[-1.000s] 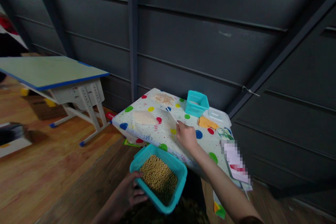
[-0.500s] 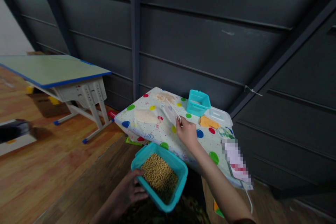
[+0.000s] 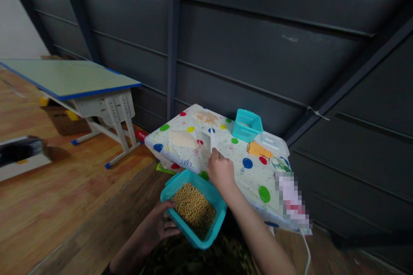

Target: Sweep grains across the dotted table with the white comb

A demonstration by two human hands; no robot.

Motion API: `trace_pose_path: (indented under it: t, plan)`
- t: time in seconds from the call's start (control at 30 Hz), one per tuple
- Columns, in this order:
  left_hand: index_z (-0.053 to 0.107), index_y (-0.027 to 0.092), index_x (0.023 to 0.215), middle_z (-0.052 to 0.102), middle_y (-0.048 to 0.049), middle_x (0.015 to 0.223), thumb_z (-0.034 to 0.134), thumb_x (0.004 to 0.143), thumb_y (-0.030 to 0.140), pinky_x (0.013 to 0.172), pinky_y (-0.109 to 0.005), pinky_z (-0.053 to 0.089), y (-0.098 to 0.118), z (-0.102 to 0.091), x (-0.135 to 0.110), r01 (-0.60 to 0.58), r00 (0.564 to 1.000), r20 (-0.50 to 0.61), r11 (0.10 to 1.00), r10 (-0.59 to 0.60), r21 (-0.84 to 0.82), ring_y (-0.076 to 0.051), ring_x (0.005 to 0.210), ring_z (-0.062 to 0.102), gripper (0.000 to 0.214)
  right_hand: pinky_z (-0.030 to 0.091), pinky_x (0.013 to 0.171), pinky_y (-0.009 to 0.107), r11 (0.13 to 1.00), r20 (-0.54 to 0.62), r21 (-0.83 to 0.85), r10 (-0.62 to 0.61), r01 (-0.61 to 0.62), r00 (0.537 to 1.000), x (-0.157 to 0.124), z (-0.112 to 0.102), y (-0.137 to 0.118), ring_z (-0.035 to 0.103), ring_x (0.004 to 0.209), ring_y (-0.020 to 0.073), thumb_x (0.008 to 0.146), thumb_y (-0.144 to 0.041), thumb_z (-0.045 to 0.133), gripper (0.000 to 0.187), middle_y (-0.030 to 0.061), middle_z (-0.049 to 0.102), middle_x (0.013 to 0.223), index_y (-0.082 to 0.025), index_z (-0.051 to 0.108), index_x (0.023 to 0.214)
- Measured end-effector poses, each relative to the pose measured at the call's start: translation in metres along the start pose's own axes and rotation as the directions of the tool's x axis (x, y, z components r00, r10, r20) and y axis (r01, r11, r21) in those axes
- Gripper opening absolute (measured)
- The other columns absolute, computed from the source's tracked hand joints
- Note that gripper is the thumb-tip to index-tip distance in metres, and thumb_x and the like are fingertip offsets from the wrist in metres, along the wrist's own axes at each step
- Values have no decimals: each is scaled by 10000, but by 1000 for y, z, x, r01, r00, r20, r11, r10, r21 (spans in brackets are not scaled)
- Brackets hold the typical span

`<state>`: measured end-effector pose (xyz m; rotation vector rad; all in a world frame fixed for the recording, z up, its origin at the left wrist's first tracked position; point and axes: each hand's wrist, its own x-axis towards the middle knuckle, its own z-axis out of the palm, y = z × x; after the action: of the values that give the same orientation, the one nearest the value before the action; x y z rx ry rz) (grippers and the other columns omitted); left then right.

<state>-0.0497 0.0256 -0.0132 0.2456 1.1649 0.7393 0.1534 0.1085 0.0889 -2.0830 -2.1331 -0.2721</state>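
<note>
My left hand [image 3: 158, 222] grips the near left side of a turquoise plastic container [image 3: 220, 219], thumb over the rim and fingers underneath. Yellowish soybeans [image 3: 193, 205] fill the lower part of it. Above the table, just past the container's far rim, my right hand [image 3: 221, 171] is closed on a thin white flat tool [image 3: 213, 141]. The tool stands nearly edge-on to me, so its exact kind is unclear. Left of it, a pale heap of grains [image 3: 182, 139] lies on the tablecloth [image 3: 237, 167], with a light brown heap [image 3: 206, 117] farther back.
A second turquoise container [image 3: 247, 126] stands at the table's back edge. Near it are a clear lid [image 3: 274, 144], an orange cloth [image 3: 259, 150] and a blurred-out pale item [image 3: 292, 200] with a white cord. A dark panelled wall rises behind; a school desk [image 3: 74, 78] stands left.
My right hand has moved slightly toward me and left, turning the white tool from its slotted broad face to nearly edge-on. The soybean container stays in my left hand.
</note>
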Motion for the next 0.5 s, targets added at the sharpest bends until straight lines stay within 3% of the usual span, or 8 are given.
trace_pose_path:
  t: [0.13, 0.3, 0.4, 0.5]
  plan:
    - [574, 230, 1101, 738, -26, 742, 646, 973, 278, 729, -398, 652, 1, -3, 3, -21, 999, -25, 999, 21, -25, -264, 668, 771, 154, 678, 817, 317, 999, 44, 45, -22, 20, 999, 28, -7, -39, 888, 997, 301, 1033, -11, 543, 332, 265, 853, 1115, -48, 714, 1314]
    - [593, 237, 1157, 774, -34, 797, 754, 867, 350, 770, -408, 658, -7, -16, 15, -42, 999, 16, 998, 43, -39, -289, 746, 801, 350, 670, 856, 313, 995, 35, 97, -24, 21, 999, 62, -5, -72, 883, 1066, 300, 1061, -4, 489, 368, 287, 846, 1136, -11, 684, 1373]
    - [585, 248, 1177, 771, -20, 797, 837, 792, 412, 791, -403, 652, -9, -21, 17, -65, 996, 54, 997, 67, -38, -287, 773, 803, 488, 645, 850, 297, 990, 14, 143, 0, -2, 1000, 78, -3, -76, 878, 1062, 290, 1056, -4, 487, 363, 276, 852, 1136, -23, 703, 1347]
    - [564, 262, 1159, 771, -11, 807, 908, 712, 445, 793, -404, 639, -8, -21, 14, -74, 992, 94, 996, 78, -45, -282, 763, 797, 592, 613, 815, 299, 975, -60, 221, 42, -28, 997, 90, -1, -57, 864, 995, 292, 1047, -47, 504, 331, 249, 862, 1070, -50, 744, 1276]
